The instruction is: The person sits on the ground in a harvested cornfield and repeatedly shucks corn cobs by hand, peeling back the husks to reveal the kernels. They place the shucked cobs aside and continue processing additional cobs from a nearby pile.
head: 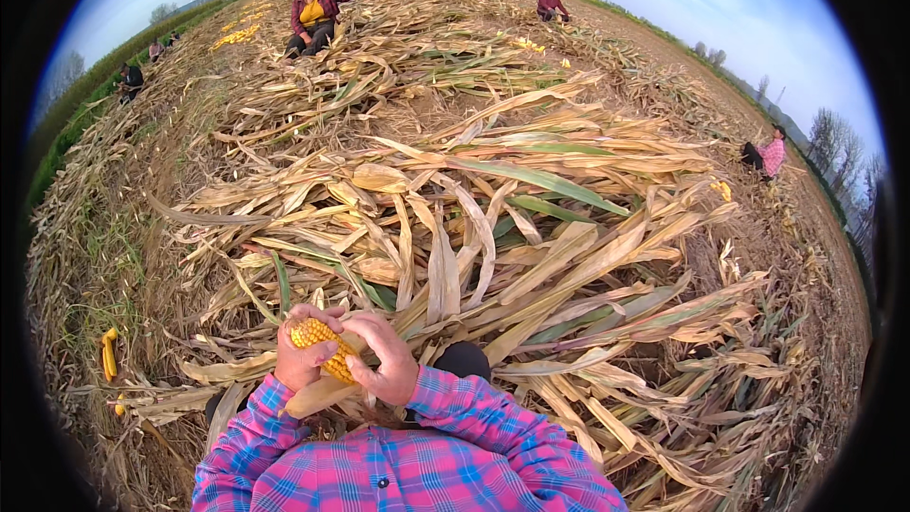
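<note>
A yellow ear of corn (325,348) is held low in front of my chest, its kernels bared along most of its length. My left hand (301,354) wraps the ear near its upper end, thumb across the kernels. On the other side, my right hand (384,355) is at the ear's lower part, with thumb and fingers bent around pale husk. A dry husk leaf (319,396) hangs below the ear beside my left wrist. Just beyond both hands lies a heap of cut corn stalks (455,242) with dry tan and some green leaves.
Husked ears (109,355) lie on the ground at the left, with more ears (721,190) at the right. A person (313,18) sits among stalks ahead; another person (552,6) crouches farther off. At the right is a person in pink (769,155). Stalks cover much of the field.
</note>
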`<state>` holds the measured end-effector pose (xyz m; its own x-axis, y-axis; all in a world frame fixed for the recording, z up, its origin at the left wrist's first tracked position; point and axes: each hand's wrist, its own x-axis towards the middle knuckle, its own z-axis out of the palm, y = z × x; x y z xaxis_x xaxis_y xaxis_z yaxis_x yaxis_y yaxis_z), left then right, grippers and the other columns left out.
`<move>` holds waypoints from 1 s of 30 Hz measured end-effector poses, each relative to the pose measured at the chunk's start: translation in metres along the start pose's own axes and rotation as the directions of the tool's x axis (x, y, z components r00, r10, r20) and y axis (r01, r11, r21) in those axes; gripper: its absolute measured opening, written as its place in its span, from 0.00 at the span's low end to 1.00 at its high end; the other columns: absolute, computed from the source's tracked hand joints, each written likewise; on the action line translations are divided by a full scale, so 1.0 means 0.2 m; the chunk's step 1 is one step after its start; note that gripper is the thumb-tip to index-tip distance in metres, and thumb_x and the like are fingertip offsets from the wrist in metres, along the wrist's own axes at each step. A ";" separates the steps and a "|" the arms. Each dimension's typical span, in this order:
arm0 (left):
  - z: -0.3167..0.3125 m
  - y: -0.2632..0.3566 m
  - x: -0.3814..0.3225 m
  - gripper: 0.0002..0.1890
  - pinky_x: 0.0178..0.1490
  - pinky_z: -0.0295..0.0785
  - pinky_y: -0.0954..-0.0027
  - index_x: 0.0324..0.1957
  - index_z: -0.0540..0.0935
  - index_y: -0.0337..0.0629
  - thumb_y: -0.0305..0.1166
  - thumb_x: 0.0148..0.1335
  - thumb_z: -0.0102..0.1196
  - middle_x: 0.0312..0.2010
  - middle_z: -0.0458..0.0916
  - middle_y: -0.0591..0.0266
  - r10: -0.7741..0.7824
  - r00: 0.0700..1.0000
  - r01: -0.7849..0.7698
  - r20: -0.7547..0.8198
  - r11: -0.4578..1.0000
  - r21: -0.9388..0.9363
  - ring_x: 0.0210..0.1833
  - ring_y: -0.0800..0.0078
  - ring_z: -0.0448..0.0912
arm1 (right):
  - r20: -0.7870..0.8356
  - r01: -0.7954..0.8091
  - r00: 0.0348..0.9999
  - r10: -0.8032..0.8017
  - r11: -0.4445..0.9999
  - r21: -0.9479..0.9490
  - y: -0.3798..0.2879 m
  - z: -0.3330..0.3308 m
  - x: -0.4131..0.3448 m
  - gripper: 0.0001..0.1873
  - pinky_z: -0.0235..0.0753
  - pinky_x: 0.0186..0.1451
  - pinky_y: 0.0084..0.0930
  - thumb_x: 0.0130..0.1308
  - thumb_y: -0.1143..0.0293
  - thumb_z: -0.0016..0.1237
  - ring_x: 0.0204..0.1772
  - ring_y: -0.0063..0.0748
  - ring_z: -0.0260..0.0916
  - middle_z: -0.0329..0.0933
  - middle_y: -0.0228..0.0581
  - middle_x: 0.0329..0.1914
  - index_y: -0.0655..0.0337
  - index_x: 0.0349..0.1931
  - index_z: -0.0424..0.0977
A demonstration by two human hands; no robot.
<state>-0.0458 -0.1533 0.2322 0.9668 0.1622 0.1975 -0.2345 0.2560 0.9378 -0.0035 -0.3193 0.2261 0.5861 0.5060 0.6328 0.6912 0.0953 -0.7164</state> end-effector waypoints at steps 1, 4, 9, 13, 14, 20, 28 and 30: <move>0.03 0.03 0.01 0.19 0.58 0.65 0.60 0.36 0.70 0.37 0.27 0.40 0.60 0.31 0.76 0.58 -0.021 0.999 0.016 -0.040 0.991 -0.132 0.52 0.61 0.71 | -0.008 0.007 1.000 -0.006 0.996 0.091 -0.03 0.03 0.02 0.28 0.62 0.58 0.34 0.53 0.73 0.48 0.54 0.48 0.62 0.62 0.50 0.51 0.65 0.55 0.58; 0.08 0.09 0.02 0.18 0.56 0.65 0.59 0.38 0.69 0.39 0.24 0.40 0.56 0.31 0.75 0.58 -0.005 0.985 -0.055 -0.172 0.938 -0.343 0.49 0.60 0.71 | 0.021 -0.102 0.995 0.100 0.973 0.206 -0.03 0.10 0.01 0.34 0.63 0.58 0.31 0.51 0.73 0.51 0.55 0.42 0.63 0.62 0.49 0.51 0.66 0.59 0.52; 0.07 0.07 -0.01 0.17 0.50 0.68 0.62 0.38 0.69 0.41 0.24 0.42 0.55 0.31 0.75 0.58 -0.095 0.972 -0.008 -0.216 0.901 -0.433 0.41 0.63 0.71 | 0.275 -0.495 0.867 0.415 0.658 0.567 0.03 0.17 -0.08 0.34 0.67 0.55 0.23 0.50 0.75 0.53 0.52 0.24 0.65 0.66 0.39 0.50 0.66 0.58 0.54; 0.05 0.03 -0.02 0.16 0.48 0.70 0.61 0.36 0.70 0.41 0.24 0.41 0.56 0.29 0.74 0.59 -0.119 0.967 0.011 -0.224 0.902 -0.432 0.37 0.63 0.73 | 0.386 -0.625 0.774 0.503 0.506 0.594 0.08 0.17 -0.13 0.34 0.66 0.55 0.21 0.47 0.75 0.59 0.53 0.20 0.65 0.67 0.34 0.50 0.67 0.55 0.58; 0.05 0.03 -0.02 0.16 0.47 0.70 0.61 0.36 0.70 0.41 0.24 0.41 0.56 0.29 0.74 0.59 -0.152 0.961 0.027 -0.231 0.883 -0.469 0.37 0.63 0.73 | 0.427 -0.646 0.754 0.498 0.445 0.621 0.09 0.17 -0.14 0.34 0.66 0.55 0.21 0.47 0.76 0.58 0.53 0.21 0.65 0.67 0.34 0.50 0.67 0.55 0.58; 0.05 0.01 -0.05 0.19 0.42 0.75 0.61 0.40 0.67 0.42 0.23 0.44 0.57 0.31 0.75 0.58 -0.151 0.972 0.051 -0.183 0.886 -0.462 0.37 0.63 0.76 | 0.411 -0.712 0.675 0.613 0.396 0.580 0.09 0.24 -0.20 0.29 0.68 0.53 0.21 0.48 0.77 0.56 0.49 0.21 0.68 0.71 0.32 0.47 0.66 0.52 0.63; 0.12 0.01 -0.12 0.22 0.40 0.74 0.68 0.43 0.66 0.41 0.27 0.46 0.61 0.33 0.75 0.59 0.034 0.999 -0.029 -0.020 0.974 0.223 0.37 0.67 0.77 | 0.375 -0.460 0.847 0.375 0.873 0.165 0.22 0.32 -0.33 0.24 0.69 0.53 0.27 0.51 0.76 0.48 0.49 0.32 0.71 0.73 0.39 0.46 0.62 0.52 0.64; 0.14 0.01 -0.12 0.23 0.37 0.73 0.68 0.43 0.69 0.40 0.27 0.43 0.62 0.31 0.75 0.57 0.121 0.945 -0.301 0.303 0.686 0.663 0.34 0.65 0.78 | 0.325 0.101 0.944 -0.064 0.990 -0.097 0.30 0.40 -0.39 0.21 0.71 0.49 0.32 0.54 0.73 0.45 0.45 0.37 0.73 0.74 0.41 0.42 0.61 0.51 0.65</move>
<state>-0.0671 -0.1825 0.2376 0.9162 -0.1049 0.3868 -0.3841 -0.5048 0.7730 -0.0409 -0.2840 0.1096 0.3711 0.7499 0.5476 0.7846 0.0622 -0.6169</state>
